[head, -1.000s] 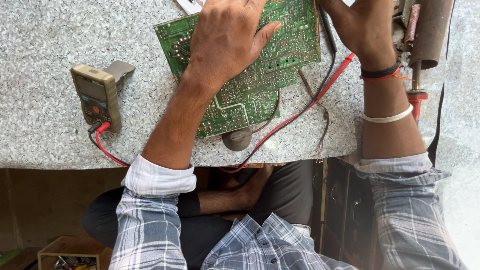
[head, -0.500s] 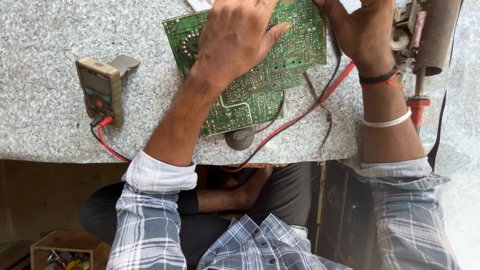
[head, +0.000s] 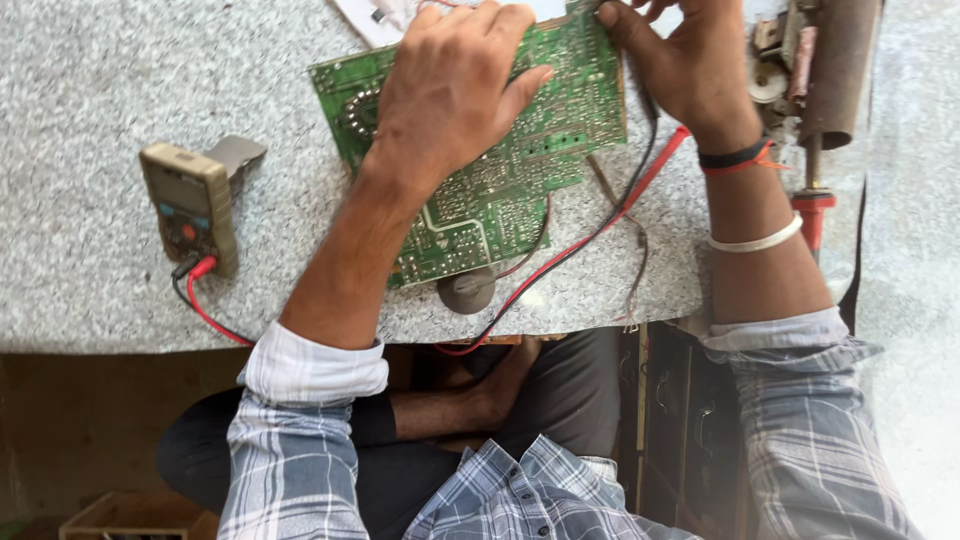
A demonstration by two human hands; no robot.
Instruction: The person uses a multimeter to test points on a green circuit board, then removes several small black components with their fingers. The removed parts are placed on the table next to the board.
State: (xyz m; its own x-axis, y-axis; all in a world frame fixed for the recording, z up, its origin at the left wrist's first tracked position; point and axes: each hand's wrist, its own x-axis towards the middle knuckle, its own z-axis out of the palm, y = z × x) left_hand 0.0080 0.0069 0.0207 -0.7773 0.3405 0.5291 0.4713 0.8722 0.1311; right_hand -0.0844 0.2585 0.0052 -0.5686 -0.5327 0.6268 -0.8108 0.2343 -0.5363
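Slightly rightward, the yellow meter (head: 190,205) has been shifted in frame. At upper centre, the green circuit board (head: 500,180) is pressed flat onto the worktop (head: 90,90) by the left hand (head: 450,90), palm spread, to steady it; its upper right edge is pinched by the right hand (head: 690,65).

- Both arms wear a blue, grey and white plaid shirt, the cuffs rolled back to show pale lining.
- The left hand (head: 450,85) is bare, with no rings or bands in view.
- The right hand (head: 690,65) carries a black band with an orange thread at the wrist, and a thin white bangle further up the forearm.
- Dark trousers cover the legs.
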